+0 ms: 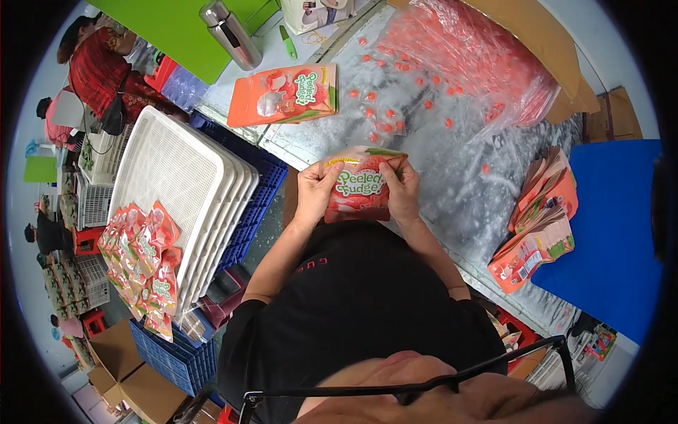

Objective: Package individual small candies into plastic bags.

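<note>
The left hand (318, 189) and right hand (402, 187) pinch opposite sides of a red, printed, flexible plastic pouch (360, 185) by the near edge of the white-streaked grey bench (452, 212) (contents hidden); uneven pulling could tear its rim.

Red printed pouch (359, 189) — front showing, lettering upright — held by both upper sides.

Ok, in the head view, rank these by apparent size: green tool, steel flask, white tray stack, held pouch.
Largest to smallest, as they look:
White tray stack
Held pouch
Steel flask
Green tool
</note>
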A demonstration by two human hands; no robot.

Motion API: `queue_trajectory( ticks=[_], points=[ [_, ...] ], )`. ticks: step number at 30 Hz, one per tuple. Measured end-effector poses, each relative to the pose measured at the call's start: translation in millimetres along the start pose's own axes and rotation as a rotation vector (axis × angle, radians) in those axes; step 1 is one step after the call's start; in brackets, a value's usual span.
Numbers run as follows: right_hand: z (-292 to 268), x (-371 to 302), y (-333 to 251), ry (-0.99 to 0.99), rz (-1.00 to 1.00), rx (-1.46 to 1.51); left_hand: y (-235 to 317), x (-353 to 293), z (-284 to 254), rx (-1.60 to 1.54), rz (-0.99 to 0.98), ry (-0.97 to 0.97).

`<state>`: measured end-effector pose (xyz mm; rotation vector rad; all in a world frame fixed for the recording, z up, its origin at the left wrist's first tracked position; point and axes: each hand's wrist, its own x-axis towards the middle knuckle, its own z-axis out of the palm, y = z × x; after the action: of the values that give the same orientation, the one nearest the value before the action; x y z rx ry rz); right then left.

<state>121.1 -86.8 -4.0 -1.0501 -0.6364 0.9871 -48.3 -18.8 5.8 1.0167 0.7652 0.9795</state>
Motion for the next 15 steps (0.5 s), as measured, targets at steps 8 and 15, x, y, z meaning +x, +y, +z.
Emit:
queue_trajectory(
  ticks=[8, 15],
  points=[
    [3.4, 2.6, -8.3, -0.124, 0.121, -0.032, 12.4, -2.8, -4.6, -0.008, -0.167, -0.182],
    [9.0, 8.1, -2.8, -0.028, 0.183, 0.042, 20.8, -5.7, -12.7, 0.063, -0.163, -0.194]
  ],
)
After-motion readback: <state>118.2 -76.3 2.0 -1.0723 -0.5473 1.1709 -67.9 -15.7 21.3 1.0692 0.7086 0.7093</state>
